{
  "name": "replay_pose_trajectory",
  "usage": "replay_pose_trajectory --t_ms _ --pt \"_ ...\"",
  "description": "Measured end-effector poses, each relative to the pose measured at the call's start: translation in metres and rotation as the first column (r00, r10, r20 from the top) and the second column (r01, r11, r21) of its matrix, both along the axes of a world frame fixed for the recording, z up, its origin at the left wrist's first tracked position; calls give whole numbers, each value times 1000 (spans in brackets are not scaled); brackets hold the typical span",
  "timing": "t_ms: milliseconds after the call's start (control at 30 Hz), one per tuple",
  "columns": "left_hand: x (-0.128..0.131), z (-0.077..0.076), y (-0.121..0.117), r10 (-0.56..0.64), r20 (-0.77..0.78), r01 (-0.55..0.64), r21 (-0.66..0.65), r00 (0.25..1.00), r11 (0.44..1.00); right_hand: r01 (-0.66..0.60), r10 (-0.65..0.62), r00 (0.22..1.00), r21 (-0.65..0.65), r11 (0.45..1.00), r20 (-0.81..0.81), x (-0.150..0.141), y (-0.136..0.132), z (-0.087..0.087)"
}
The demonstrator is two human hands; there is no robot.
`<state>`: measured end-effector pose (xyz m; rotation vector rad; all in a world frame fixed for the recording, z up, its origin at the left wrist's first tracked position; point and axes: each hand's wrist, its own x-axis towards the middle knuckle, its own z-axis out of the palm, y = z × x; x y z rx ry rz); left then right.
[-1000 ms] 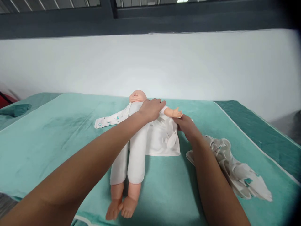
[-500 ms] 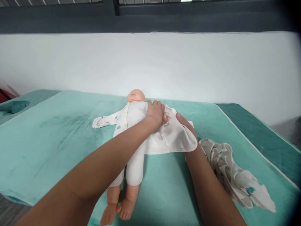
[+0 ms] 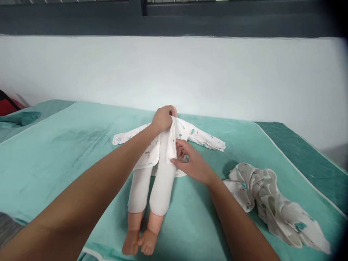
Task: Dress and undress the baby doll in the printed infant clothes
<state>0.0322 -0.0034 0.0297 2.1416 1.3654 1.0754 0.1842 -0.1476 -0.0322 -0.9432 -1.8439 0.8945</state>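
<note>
White cloth with a small green print lies between your hands: a shirt (image 3: 172,146), open down the front, on a doll (image 3: 164,159). Your left hand (image 3: 163,117) bends over the collar with its fingers curled; their tips are hidden, so I cannot tell whether they grip the cloth. Your right hand (image 3: 190,159) comes in from the side, lower down, thumb and forefinger pinching the front edge of the shirt on the doll's right-hand side as you look at it.

That edge is what matters: it runs along the doll's long axis, which points away from you, feet (image 3: 140,243) nearest, head mostly hidden behind your left hand. Left is nearer the collar, right nearer the hem, and the bare strip of white body lies just left of your right thumb. Your left forearm crosses over the other front panel (image 3: 148,156).

Both sleeves (image 3: 206,137) spread outward over the green cover (image 3: 67,163). Just beyond your right forearm, a crumpled printed cloth (image 3: 268,195) rests apart from the doll. Behind everything stands a pale wall (image 3: 174,69).
</note>
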Motion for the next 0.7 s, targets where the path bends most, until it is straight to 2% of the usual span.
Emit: replay_pose_trajectory --t_ms 100,200,267,333,467,533,633,700 --pt "-13 -8 -8 57 -6 -57 14 998 998 14 -47 982 178 984 183 -7 -7 5" --pt "-18 -10 -22 82 108 -89 62 991 994 43 -142 951 336 941 276 -14 -11 5" --pt "-20 -11 -32 66 181 -72 25 981 997 75 -217 926 412 908 309 -20 -13 3" --pt "-22 -13 -38 42 166 -35 -47 985 998 64 -230 916 446 893 328 -26 -16 0" --pt "-23 -19 -42 34 -5 -34 -37 999 999 16 -104 973 384 923 208 -32 -24 0" --pt "-23 -20 -42 39 -24 -40 -11 999 999 1 -55 988 353 936 143 -33 -28 0" --pt "-25 -19 -44 -50 107 52 -21 993 998 -34 -5 992 315 948 124 -26 -26 0" --pt "-31 -21 -48 -81 252 94 -40 964 995 79 -86 996 231 970 21 -15 -18 -2"
